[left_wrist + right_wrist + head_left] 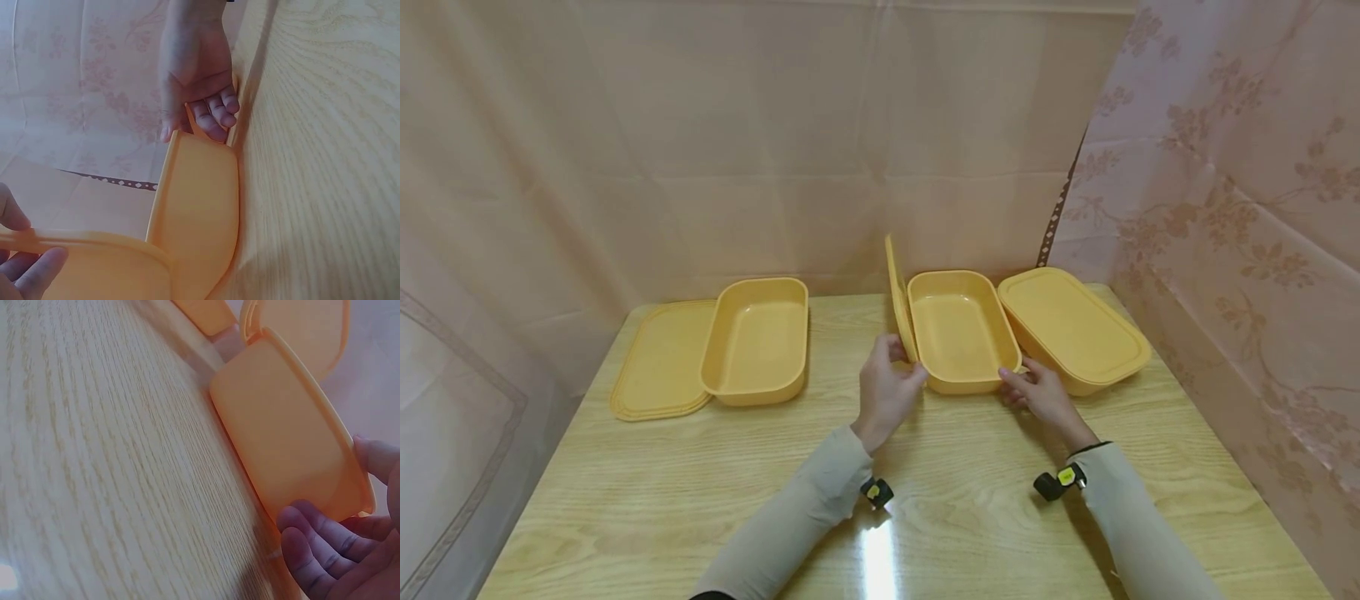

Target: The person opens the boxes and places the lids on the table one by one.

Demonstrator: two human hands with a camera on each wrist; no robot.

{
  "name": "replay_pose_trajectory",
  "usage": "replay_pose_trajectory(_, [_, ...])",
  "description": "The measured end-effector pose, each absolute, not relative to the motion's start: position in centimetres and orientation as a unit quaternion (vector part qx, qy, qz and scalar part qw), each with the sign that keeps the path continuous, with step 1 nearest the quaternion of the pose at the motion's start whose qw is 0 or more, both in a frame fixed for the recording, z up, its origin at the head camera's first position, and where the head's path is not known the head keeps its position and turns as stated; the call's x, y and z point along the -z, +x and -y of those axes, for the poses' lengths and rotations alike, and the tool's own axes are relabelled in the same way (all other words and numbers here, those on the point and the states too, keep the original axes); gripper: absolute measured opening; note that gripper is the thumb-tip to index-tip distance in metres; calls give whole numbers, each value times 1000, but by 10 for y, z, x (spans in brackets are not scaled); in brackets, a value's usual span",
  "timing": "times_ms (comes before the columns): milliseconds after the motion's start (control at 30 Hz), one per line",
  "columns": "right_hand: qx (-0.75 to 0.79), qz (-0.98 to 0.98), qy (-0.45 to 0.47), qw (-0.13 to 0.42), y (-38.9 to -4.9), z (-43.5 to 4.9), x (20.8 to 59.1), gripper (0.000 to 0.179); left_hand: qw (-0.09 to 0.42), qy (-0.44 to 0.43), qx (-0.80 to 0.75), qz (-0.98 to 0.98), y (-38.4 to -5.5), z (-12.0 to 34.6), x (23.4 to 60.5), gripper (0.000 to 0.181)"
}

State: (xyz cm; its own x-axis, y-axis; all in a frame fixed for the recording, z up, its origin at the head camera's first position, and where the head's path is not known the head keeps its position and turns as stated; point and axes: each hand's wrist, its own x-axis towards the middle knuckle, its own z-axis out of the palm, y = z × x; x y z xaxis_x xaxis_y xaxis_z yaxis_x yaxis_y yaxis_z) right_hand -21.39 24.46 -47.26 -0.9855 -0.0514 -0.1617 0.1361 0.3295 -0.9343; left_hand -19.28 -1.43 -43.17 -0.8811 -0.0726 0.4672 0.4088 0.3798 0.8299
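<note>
My left hand point(889, 385) pinches the near edge of a yellow lid point(898, 300), which stands almost upright along the left side of a topless yellow container point(964, 387). In the left wrist view the thumb and fingers grip the lid's rim point(100, 240) from both sides. My right hand point(1043, 396) holds the near right corner of that same container, thumb at the rim and other fingers low against the outer wall point(287, 431). The container sits on the table with nothing inside.
To the right, close by my right hand, stands a lidded yellow container point(1075, 329). Another topless yellow container point(756, 396) is at the left, overlapping a flat yellow lid point(658, 358). Curtains point(737, 150) hang behind the wooden table point(955, 517).
</note>
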Motion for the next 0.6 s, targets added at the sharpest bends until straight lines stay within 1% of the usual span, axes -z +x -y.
replay_pose_trajectory(267, [581, -811, 20, 71, -213, -245, 473, 55, 214, -80, 566, 792, -191, 16, 436, 31])
replay_pose_trajectory(500, [583, -808, 25, 84, -214, -246, 472, 53, 214, -75, 581, 781, -190, 17, 439, 31])
replay_pose_trajectory(600, [577, -813, 22, 78, -214, -246, 473, 54, 214, -71, 585, 779, -191, 18, 441, 31])
